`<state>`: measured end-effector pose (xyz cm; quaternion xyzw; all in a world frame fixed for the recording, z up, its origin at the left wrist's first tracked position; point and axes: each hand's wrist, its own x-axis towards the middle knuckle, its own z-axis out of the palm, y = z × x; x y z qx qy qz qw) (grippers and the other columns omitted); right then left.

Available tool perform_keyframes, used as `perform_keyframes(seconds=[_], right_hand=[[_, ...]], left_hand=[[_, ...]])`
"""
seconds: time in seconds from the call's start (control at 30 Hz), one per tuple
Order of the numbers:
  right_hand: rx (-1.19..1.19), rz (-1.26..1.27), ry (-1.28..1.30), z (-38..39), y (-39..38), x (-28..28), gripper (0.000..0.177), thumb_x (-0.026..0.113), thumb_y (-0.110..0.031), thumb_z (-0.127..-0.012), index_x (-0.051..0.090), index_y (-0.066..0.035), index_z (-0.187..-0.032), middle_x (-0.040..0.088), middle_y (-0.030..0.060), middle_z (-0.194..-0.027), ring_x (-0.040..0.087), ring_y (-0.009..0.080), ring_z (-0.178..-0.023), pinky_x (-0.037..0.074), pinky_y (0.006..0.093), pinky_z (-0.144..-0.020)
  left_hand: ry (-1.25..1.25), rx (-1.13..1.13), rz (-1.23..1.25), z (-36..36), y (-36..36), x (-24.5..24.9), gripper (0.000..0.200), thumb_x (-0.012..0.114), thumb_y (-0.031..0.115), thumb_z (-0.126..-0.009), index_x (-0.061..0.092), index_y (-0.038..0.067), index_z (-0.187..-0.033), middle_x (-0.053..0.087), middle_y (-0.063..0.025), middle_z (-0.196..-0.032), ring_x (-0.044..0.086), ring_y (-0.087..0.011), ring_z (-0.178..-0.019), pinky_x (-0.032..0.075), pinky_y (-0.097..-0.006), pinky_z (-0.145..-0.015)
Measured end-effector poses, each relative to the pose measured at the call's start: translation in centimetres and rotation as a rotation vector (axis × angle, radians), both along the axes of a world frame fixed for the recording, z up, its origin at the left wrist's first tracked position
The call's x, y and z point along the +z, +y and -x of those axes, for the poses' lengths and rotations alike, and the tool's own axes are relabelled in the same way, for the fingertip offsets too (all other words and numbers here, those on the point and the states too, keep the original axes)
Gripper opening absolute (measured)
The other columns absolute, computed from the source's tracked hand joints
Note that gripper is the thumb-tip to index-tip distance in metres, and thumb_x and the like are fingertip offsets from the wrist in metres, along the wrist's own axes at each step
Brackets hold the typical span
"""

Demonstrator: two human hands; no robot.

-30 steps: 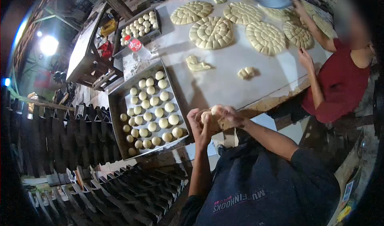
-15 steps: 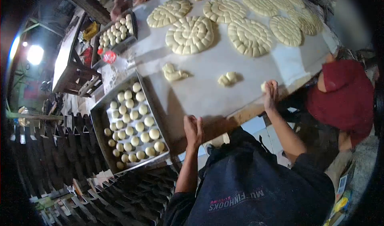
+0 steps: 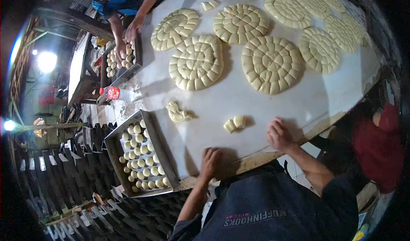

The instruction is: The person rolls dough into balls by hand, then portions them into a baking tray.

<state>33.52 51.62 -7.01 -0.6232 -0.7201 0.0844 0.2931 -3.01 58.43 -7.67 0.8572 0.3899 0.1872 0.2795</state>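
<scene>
My left hand (image 3: 211, 162) rests knuckles-up at the table's near edge, its fingers curled in. Farther right, my right hand (image 3: 279, 134) is palm-down on the tabletop with bent fingers. Whatever lies under either palm is hidden. Between and beyond the hands sit two small dough pieces (image 3: 235, 124), touching each other. To their left is a twisted dough scrap (image 3: 177, 112). Large dough rounds (image 3: 271, 66), cut into rings of segments, lie farther back. Left of my left hand stands a metal tray (image 3: 159, 140) holding rows of dough balls (image 3: 141, 150).
At the far left, another person's hands (image 3: 130, 36) reach over a second tray with dough balls. A red-capped bottle (image 3: 114, 93) lies nearby. Dark stacked metal pieces (image 3: 64, 181) fill the lower left. A person in red (image 3: 378, 143) is at the right edge.
My right hand, raised with a pale dough piece at its fingers, has turned palm-down onto the table. My left hand has flattened onto the surface. The other person's hands now reach into their tray.
</scene>
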Motion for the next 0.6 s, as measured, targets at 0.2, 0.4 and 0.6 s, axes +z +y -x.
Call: perform_keyframes(seconds=[0.2, 0.4, 0.6], right_hand=[[-0.265, -0.049, -0.053, -3.5, 7.0, 1.3, 0.009, 0.057, -0.007, -0.082, 0.050, -0.001, -0.083, 0.049, 0.0205, -0.093, 0.048, 0.0447, -0.095, 0.040, 0.0566, -0.089], [-0.110, 0.032, 0.023, 0.6, 2.0, 0.6, 0.011, 0.055, -0.009, -0.085, 0.048, -0.001, -0.083, 0.050, 0.0222, -0.097, 0.048, 0.0452, -0.104, 0.038, 0.0561, -0.093], [-0.346, 0.102, -0.126, -5.7, 5.8, 0.1, 0.009, 0.056, -0.008, -0.084, 0.053, -0.002, -0.090, 0.050, 0.0194, -0.095, 0.049, 0.0448, -0.101, 0.037, 0.0580, -0.099]], left_hand=[[0.001, 0.369, -0.264, -1.7, 10.9, 1.6, 0.016, 0.072, 0.012, -0.075, 0.064, 0.008, -0.087, 0.063, -0.0136, -0.092, 0.057, -0.0354, -0.090, 0.045, -0.0467, -0.082], [0.021, 0.299, -0.078, -3.7, 3.0, 1.8, 0.019, 0.075, 0.011, -0.072, 0.063, 0.008, -0.087, 0.062, -0.0134, -0.095, 0.055, -0.0373, -0.094, 0.045, -0.0461, -0.082], [0.112, 0.341, -0.301, 3.0, 8.0, 4.2, 0.012, 0.069, 0.012, -0.081, 0.064, 0.006, -0.089, 0.063, -0.0121, -0.096, 0.056, -0.0352, -0.099, 0.044, -0.0466, -0.091]])
